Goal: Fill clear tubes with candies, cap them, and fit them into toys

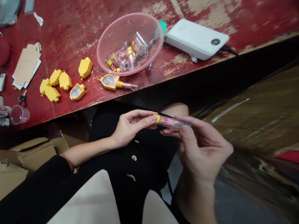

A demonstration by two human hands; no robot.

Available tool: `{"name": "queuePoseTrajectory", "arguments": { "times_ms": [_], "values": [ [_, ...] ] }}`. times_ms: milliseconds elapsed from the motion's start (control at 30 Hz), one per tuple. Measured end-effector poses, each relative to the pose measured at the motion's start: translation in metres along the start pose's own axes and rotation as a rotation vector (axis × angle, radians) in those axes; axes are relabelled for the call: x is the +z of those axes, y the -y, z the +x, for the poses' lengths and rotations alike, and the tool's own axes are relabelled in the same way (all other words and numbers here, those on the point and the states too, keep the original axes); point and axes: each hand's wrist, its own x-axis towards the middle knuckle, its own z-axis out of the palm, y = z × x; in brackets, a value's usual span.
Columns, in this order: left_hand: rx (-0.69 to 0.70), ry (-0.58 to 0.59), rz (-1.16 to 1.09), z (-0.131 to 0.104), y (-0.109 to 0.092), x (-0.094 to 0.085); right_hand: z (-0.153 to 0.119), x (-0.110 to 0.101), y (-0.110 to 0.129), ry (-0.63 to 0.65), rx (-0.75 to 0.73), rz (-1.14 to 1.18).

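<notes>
Both hands are on one small clear tube (167, 121), held above the lap (149, 161), just off the counter (72, 18) edge. Left hand (129, 126) has its yellow cap (158, 118) end pinched b/w thumb & forefinger; right hand (204, 147) grips the opposite end b/w thumb & fingers. Nothing else in either, afaict. Contents (174, 122) look pinkish & mixed, too small to make out.

To do it well, imo: keep cap & tube in one straight line, steady w/ the right, work the cap end w/ the left, & go light, as thin plastic prob. dents. A slip could mean a roll to the floor, so keep both ends pinched.

From the tube, approx. 10 o'clock: a yellow case w/ tube (111, 82) attached, near the counter edge, a handy ref. for alignment. At 11, pink basket (102, 43) w/ more capped tubes (130, 59). Approx. 1: white device (189, 37), prob. a power bank, dark cable (229, 49) at its 4 o'clock corner. B/w 9 & 10, six loose yellow cases (65, 81); farther out, flat card pcs (26, 65).
</notes>
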Motion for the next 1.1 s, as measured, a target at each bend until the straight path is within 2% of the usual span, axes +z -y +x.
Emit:
{"name": "queuePoseTrajectory", "arguments": {
  "times_ms": [133,333,500,633,700,833,933,1033,1100],
  "values": [
    [0.008,0.019,-0.010,0.001,0.002,-0.001,-0.001,0.002,0.000,-0.010,-0.022,0.018],
    [0.115,0.093,0.050,0.002,0.000,-0.004,-0.003,0.000,0.000,0.016,-0.112,0.049],
    [0.213,0.135,0.121,0.002,0.003,-0.005,-0.005,-0.004,0.003,0.098,0.025,-0.067],
    [0.093,0.148,0.031,-0.001,0.007,-0.004,-0.008,0.003,0.002,0.034,-0.152,-0.071],
    [0.055,0.150,0.012,-0.001,0.008,-0.003,-0.010,0.008,0.000,0.020,-0.193,-0.041],
    [0.072,0.115,0.040,-0.002,0.011,-0.002,-0.017,0.015,-0.003,-0.004,-0.133,-0.029],
    [0.039,0.124,0.050,-0.001,0.015,-0.003,-0.020,0.016,-0.005,-0.008,-0.145,-0.125],
    [-0.043,0.170,0.016,0.000,0.015,-0.006,-0.019,0.013,-0.006,0.007,-0.149,-0.216],
    [-0.153,0.223,-0.043,0.001,0.013,-0.010,-0.017,0.010,-0.006,-0.017,-0.105,-0.204]
  ]
}}
